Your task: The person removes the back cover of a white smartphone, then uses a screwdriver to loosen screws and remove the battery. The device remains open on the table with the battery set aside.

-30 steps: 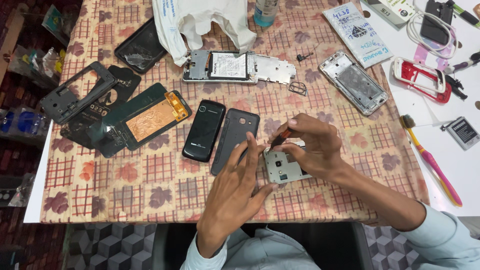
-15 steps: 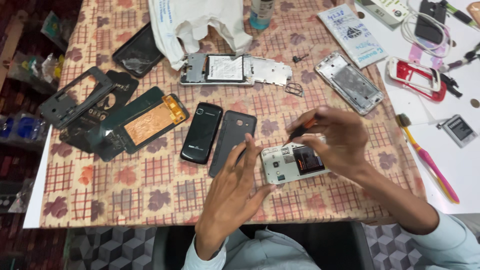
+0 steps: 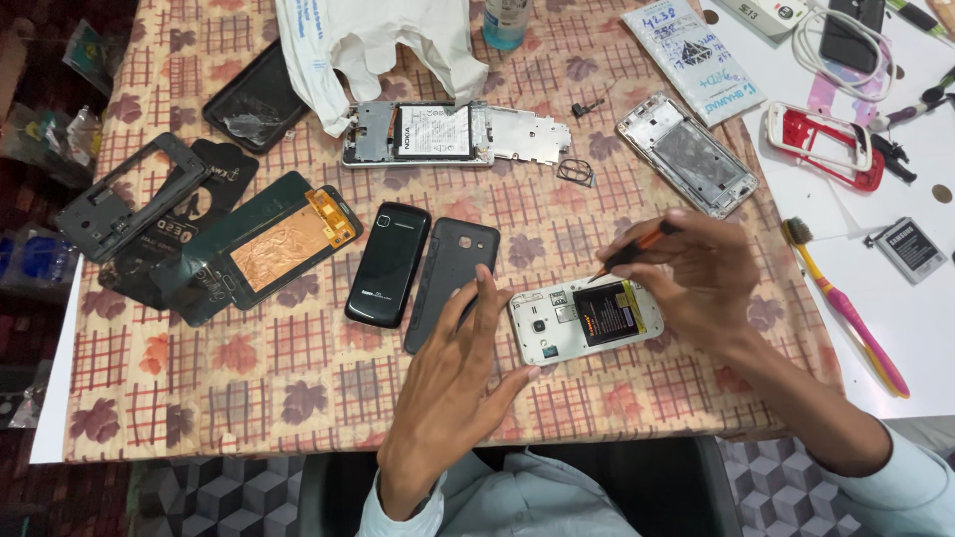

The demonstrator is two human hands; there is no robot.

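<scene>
A white phone (image 3: 557,320) lies face down with its back cover off and a black and orange battery (image 3: 609,311) exposed. My left hand (image 3: 453,383) rests flat on the cloth with fingers apart, its thumb touching the phone's lower left edge. My right hand (image 3: 696,273) grips a small orange and black screwdriver (image 3: 637,247), its tip pointing down at the phone's top edge. A dark grey back cover (image 3: 448,273) and a black phone (image 3: 388,264) lie just to the left.
Several opened phone frames and covers are spread over the patterned tablecloth (image 3: 229,388). A white plastic bag (image 3: 378,45) lies at the back. On the white surface at the right lie a toothbrush (image 3: 846,303), a loose battery (image 3: 910,249) and a red frame (image 3: 826,144).
My right hand has lifted off the white phone and moved right, uncovering its battery. The screwdriver tip now points at the phone's top edge. My left hand stays beside it.
</scene>
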